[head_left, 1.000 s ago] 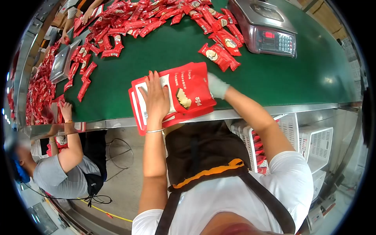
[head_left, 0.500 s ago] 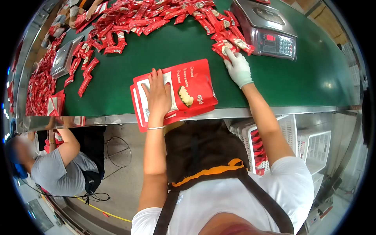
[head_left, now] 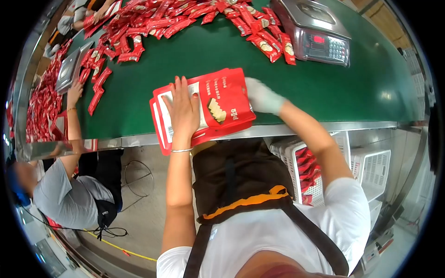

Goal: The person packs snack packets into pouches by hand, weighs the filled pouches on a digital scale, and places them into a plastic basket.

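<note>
The red bags [head_left: 227, 92] lie stacked at the middle of the frame. The left hand [head_left: 184, 113] presses flat on top, fingers spread. The gloved right hand [head_left: 264, 97] is at their right edge; I cannot tell its grip. Small red packets [head_left: 176, 28] fill the top.

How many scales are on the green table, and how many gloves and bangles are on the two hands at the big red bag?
Scales: 2
White glove: 1, on the right hand
Silver bangle: 1, on the left arm
Total: 4
</note>
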`<move>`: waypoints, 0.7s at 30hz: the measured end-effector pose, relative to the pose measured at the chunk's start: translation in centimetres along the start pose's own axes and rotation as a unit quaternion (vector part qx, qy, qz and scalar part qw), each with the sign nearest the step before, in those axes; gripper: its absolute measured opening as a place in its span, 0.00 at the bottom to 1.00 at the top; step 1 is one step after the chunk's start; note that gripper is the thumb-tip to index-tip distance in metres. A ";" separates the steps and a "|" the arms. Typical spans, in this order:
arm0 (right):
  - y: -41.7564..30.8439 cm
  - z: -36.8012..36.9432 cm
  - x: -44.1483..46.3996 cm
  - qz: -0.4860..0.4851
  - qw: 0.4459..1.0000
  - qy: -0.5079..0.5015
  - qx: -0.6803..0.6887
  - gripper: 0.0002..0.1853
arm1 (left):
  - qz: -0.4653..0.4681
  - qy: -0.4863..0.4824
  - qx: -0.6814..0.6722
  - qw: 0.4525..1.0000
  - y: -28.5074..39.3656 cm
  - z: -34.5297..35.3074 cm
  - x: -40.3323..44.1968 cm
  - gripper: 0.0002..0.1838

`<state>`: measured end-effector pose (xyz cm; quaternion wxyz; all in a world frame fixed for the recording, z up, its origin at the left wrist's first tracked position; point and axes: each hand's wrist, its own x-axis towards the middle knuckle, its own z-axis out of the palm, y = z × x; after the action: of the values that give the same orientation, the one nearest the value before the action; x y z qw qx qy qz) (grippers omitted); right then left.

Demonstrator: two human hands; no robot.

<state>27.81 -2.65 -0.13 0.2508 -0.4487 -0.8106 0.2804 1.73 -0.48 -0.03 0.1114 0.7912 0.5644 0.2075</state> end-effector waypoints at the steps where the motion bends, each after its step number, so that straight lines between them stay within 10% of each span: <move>1: 3.4 3.6 0.5 -0.023 0.990 -0.044 0.131 0.18 | 0.017 0.013 0.016 1.000 0.1 0.1 -0.1 0.32; 7: 4.8 7.9 3.3 -0.093 0.974 -0.102 0.178 0.18 | 0.044 0.000 0.048 0.998 0.1 -0.2 -0.1 0.32; 10: 3.4 1.7 2.0 -0.069 0.985 -0.107 -0.117 0.16 | 0.047 -0.038 0.041 0.997 0.0 -0.4 0.4 0.32; 12: 1.1 -4.2 0.3 0.028 0.973 0.177 -0.146 0.11 | 0.038 -0.059 0.040 0.997 0.0 -0.6 0.3 0.30; 15: 8.6 -7.9 -2.9 0.264 0.801 0.394 -0.364 0.18 | 0.047 -0.051 0.043 0.997 0.0 -0.7 0.2 0.29; 21: 11.3 -5.2 -4.0 0.305 0.822 0.370 -0.307 0.25 | 0.036 -0.058 0.040 0.997 -0.4 -0.3 0.3 0.29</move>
<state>39.74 0.05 -4.76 0.2827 -0.7967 -0.5233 -0.1074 1.34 -0.06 0.19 0.1043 0.8255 0.5360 0.1427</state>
